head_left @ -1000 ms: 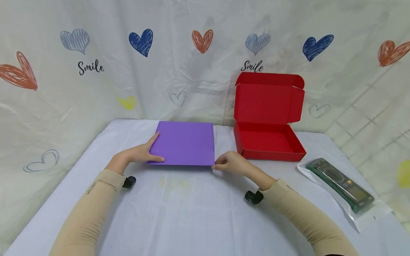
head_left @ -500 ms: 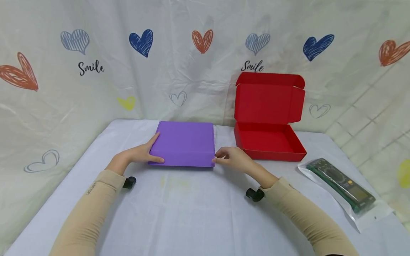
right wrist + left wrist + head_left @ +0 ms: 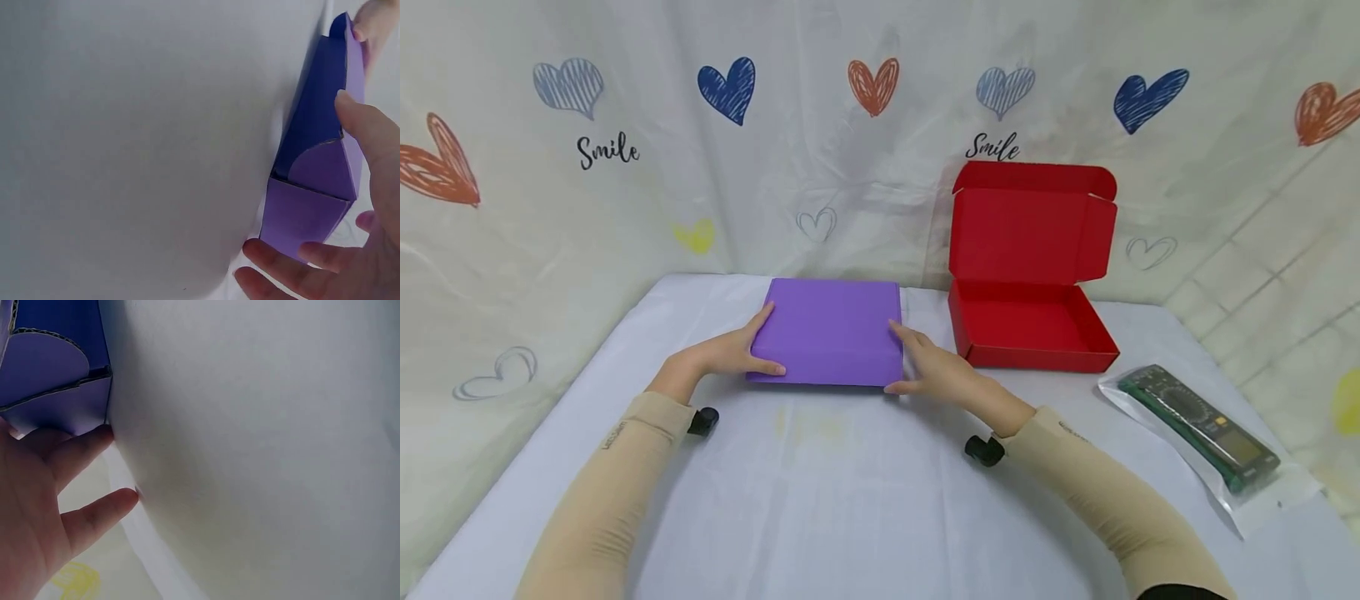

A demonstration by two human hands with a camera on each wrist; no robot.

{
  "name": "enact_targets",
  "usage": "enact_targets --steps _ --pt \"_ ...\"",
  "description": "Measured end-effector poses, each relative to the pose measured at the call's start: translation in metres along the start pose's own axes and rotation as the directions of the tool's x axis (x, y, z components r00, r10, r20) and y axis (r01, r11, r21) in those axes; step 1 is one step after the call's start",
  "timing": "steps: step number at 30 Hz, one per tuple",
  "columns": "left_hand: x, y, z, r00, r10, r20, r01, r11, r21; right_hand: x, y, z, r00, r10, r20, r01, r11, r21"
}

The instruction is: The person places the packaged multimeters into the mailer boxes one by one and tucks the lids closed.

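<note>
A purple cardboard box [image 3: 831, 325] lies on the white-covered table with its lid lowered. The left hand [image 3: 728, 350] is spread along the box's left side, thumb on the front left corner and fingers reaching back. In the left wrist view two of its fingers [image 3: 103, 515] extend straight beside the box's wall. At the other end, the right hand [image 3: 936, 371] has its thumb at the front right corner and a fingertip at the lid's right edge. The right wrist view shows its thumb [image 3: 362, 122] on the lid's front edge, over a rounded tab [image 3: 325, 169] at the corner.
To the right rear stands a red cardboard box [image 3: 1037, 358] with its lid raised. Near the table's right edge lies a multimeter [image 3: 1202, 425] in a clear plastic bag. A curtain printed with hearts hangs behind the table.
The right hand has let go of its pinch at the box's front right corner and spread its fingers along the right side. The lid's front strip has tipped down. The left hand stays put.
</note>
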State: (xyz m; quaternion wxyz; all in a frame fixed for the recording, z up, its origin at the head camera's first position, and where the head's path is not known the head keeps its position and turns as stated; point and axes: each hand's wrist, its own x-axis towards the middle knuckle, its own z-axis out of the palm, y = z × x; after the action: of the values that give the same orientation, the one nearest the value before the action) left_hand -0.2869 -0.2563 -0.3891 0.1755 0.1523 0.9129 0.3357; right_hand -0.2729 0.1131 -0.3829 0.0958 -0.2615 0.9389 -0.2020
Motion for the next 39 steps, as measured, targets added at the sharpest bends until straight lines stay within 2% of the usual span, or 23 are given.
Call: enact_targets --steps 4,6,15,20,27,34,39 --pt "0.001 0.001 -0.003 1.000 0.000 0.000 0.000 1.000 0.006 0.008 -0.002 0.000 0.996 -0.015 0.093 0.017 1.000 -0.012" --pt "0.002 0.001 -0.003 1.000 0.001 0.004 -0.001 1.000 0.001 0.013 -0.003 -0.002 0.991 0.005 0.131 -0.006 1.000 0.011" --pt "0.011 0.004 -0.003 1.000 0.003 0.021 -0.002 0.999 -0.034 0.035 -0.001 -0.007 0.977 0.057 0.206 -0.078 0.993 0.093" --pt "0.012 0.005 -0.004 1.000 0.002 0.026 -0.001 0.999 -0.041 0.039 0.001 -0.005 0.976 0.051 0.211 -0.072 0.993 0.093" --pt "0.016 0.004 -0.005 1.000 0.002 0.027 0.000 0.999 -0.054 0.047 -0.002 -0.015 0.969 0.055 0.240 -0.074 0.995 0.068" --pt "0.018 0.003 0.000 1.000 0.004 0.008 -0.003 0.998 -0.056 0.052 -0.006 -0.011 0.971 0.105 0.215 -0.089 0.993 -0.080" --pt "0.018 0.001 0.002 1.000 0.003 -0.001 -0.003 0.998 -0.055 0.051 -0.006 -0.008 0.975 0.112 0.191 -0.096 0.991 -0.090"
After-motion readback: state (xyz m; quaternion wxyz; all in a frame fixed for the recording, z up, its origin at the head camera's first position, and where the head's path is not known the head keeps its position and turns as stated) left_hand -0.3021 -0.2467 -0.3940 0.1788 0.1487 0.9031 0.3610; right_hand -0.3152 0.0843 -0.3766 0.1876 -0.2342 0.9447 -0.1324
